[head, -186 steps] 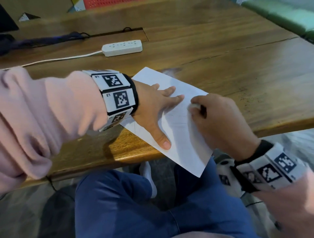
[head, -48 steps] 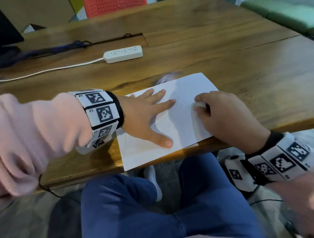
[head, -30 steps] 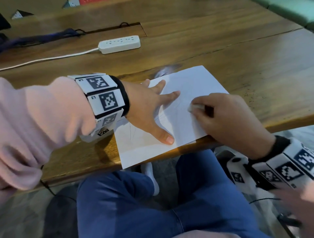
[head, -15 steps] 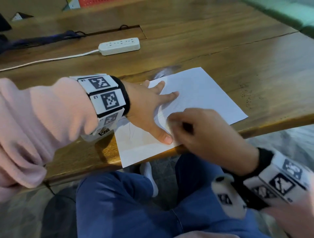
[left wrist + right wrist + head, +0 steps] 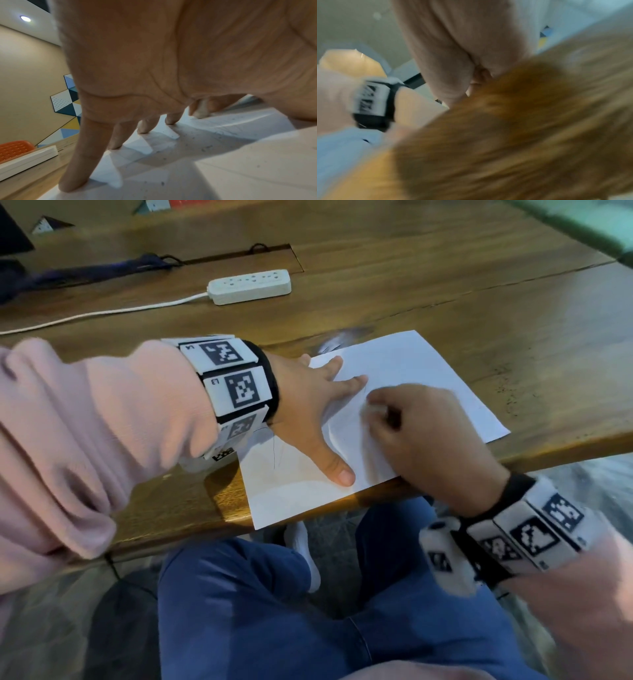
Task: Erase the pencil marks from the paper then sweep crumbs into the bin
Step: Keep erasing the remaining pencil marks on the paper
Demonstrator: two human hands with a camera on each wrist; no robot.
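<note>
A white sheet of paper (image 5: 428,371) lies at the near edge of the wooden table (image 5: 445,285), one corner hanging over it. My left hand (image 5: 318,412) presses flat on the sheet with fingers spread. My right hand (image 5: 411,433) pinches a small white eraser (image 5: 375,408) against the paper, just right of the left index finger. Faint pencil lines (image 5: 275,451) show near my left wrist. In the left wrist view the eraser (image 5: 201,109) sits between fingertips on the paper (image 5: 223,142), and dark eraser crumbs (image 5: 205,146) are scattered over the sheet. The right wrist view is blurred.
A white power strip (image 5: 250,286) with its cable lies further back on the table. A dark strap (image 5: 85,273) rests at the back left. My blue-trousered legs (image 5: 274,611) are below the table edge. No bin is in view.
My right hand with the eraser has gone back and forth across the paper, ending close to the left index finger. The sheet was turned earlier. My left hand stays pressed down.
</note>
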